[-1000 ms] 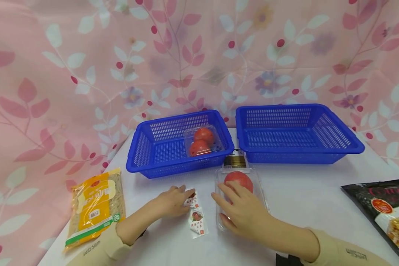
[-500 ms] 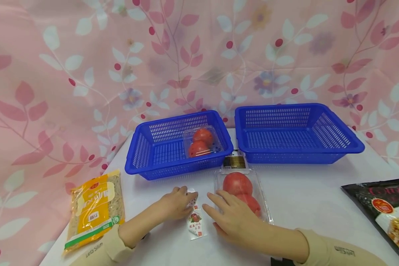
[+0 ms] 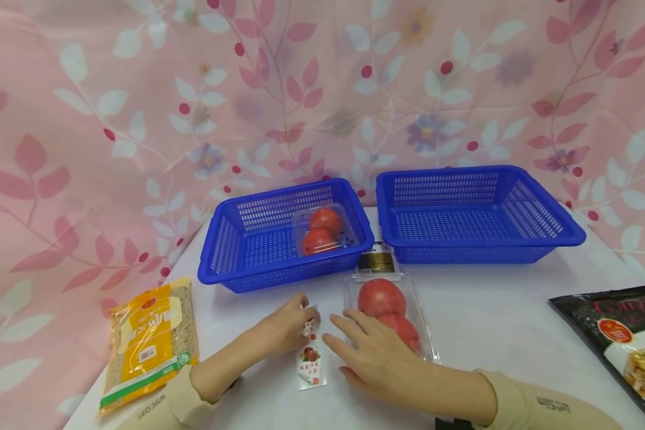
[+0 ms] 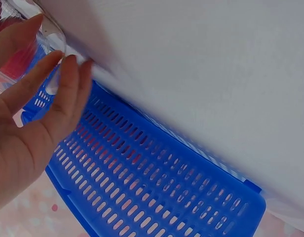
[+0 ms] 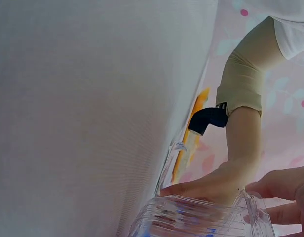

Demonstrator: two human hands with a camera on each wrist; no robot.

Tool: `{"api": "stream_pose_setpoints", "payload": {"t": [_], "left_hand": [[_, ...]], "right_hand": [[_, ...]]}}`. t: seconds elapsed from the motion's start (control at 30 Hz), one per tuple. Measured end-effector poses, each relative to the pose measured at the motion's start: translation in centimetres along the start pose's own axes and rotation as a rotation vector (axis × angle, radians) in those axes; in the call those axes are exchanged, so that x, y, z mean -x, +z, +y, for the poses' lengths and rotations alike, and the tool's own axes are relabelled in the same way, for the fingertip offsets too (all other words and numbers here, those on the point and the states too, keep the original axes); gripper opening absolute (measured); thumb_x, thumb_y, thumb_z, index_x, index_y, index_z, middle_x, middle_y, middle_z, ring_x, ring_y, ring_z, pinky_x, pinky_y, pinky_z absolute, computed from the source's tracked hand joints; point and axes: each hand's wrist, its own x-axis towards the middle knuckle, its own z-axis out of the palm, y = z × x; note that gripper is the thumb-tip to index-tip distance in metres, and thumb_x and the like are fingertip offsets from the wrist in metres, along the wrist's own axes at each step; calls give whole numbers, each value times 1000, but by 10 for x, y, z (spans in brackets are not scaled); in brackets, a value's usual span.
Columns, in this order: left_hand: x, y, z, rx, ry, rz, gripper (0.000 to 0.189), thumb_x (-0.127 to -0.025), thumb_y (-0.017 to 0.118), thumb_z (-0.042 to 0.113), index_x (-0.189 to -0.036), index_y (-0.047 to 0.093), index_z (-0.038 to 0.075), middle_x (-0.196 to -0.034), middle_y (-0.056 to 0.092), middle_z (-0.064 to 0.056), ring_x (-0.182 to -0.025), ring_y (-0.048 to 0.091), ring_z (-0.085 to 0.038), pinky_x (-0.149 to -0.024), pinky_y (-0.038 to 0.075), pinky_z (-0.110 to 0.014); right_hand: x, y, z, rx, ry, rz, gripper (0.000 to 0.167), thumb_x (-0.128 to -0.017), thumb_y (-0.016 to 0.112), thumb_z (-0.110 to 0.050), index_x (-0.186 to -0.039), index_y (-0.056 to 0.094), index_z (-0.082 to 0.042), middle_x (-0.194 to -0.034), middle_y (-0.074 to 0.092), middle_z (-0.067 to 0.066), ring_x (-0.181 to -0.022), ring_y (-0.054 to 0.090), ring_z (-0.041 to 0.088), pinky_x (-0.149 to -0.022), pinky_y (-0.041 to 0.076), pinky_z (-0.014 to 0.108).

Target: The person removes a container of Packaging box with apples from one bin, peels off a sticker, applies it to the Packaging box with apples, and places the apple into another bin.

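My left hand [image 3: 286, 327] pinches the upper end of a strip of small printed fruit stickers [image 3: 310, 363] on the white table, its fingertips partly covering it. In the left wrist view, thumb and fingers [image 4: 68, 81] meet at a thin clear edge. Beside the strip, my right hand [image 3: 378, 358] reaches with spread fingers over the left side of a clear plastic box [image 3: 421, 319]. Two red round fruits [image 3: 381, 297] are inside; the hand hides the box's near left part. In the right wrist view, my right fingers [image 5: 278, 190] are by the clear box.
A blue basket [image 3: 236, 280] holding another clear box of red fruits [image 3: 325, 221] stands behind my left hand. A second blue basket [image 3: 478, 254] is at the back right. A yellow bag [image 3: 147, 343] lies left, a black bag [image 3: 618, 331] right, and a black-gold label [image 3: 376, 261] between the baskets.
My right hand has slid left from over the fruit to the box's left side, exposing both fruits. My left fingers have curled more at the strip's upper end.
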Motion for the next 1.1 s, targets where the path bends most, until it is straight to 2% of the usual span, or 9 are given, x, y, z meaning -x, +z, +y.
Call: {"api": "stream_pose_setpoints", "payload": {"t": [0.1,0.2,0.33,0.47,0.63,0.73,0.87,1.03,1.1], "left_hand": [[-1,1,-2,12,51,38,32,-70,78,8,-100,67,9,-97,51,-6,-82,54,-16,-73,51,-29],[0,1,-2,13,96,75,28,-71,76,4,-97,68,6,-91,53,-4,-79,53,-14,-70,51,-27],[2,-1,-2,18,168,148,26,-75,72,-1,-100,66,3,-92,57,-4,-82,57,-15,-72,51,-25],[6,-10,2,65,216,216,29,-76,70,-2,-104,64,2,-96,61,-5,-86,59,-16,-75,51,-25],[14,-28,14,102,257,286,33,-77,69,-3,-108,62,5,-98,60,-3,-88,60,-14,-74,51,-20],[20,-39,24,83,304,354,36,-77,69,-3,-110,61,7,-101,58,-2,-88,59,-14,-73,50,-19],[28,-52,36,39,366,433,37,-78,69,-2,-113,60,8,-112,53,-7,-83,58,-15,-67,50,-17],[33,-60,50,21,388,484,40,-77,70,1,-115,61,8,-127,47,-11,-73,58,-12,-63,49,-13],[34,-62,55,26,418,518,41,-75,72,0,-114,62,7,-129,46,-10,-71,59,-11,-63,49,-13]], "right_hand": [[0,1,1,5,-15,23,56,-73,74,-37,-122,55,-16,-128,50,11,-116,46,30,-92,43,42],[1,0,1,2,-26,43,58,-72,75,-38,-121,55,-15,-127,50,11,-116,46,30,-92,43,42],[1,-2,2,-9,-34,69,58,-72,74,-37,-121,55,-14,-126,51,11,-114,47,29,-93,43,42],[-1,-5,4,-20,-46,133,54,-72,74,-34,-119,57,-12,-123,53,11,-110,49,27,-92,43,40],[-3,-9,7,-34,-81,208,49,-72,74,-29,-115,59,-10,-120,55,11,-106,51,26,-91,44,39],[-4,-13,9,-59,-82,251,48,-73,74,-25,-115,58,-9,-119,56,11,-106,52,25,-91,44,38],[-5,-20,14,-109,-52,306,47,-74,72,-21,-116,58,-8,-119,56,11,-106,52,24,-89,45,38],[-5,-31,19,-151,-28,362,41,-78,66,-19,-117,58,-7,-117,57,11,-106,53,25,-87,46,40],[-5,-35,20,-156,-20,375,41,-79,65,-18,-117,59,-6,-117,57,12,-106,53,25,-87,47,41]]}}
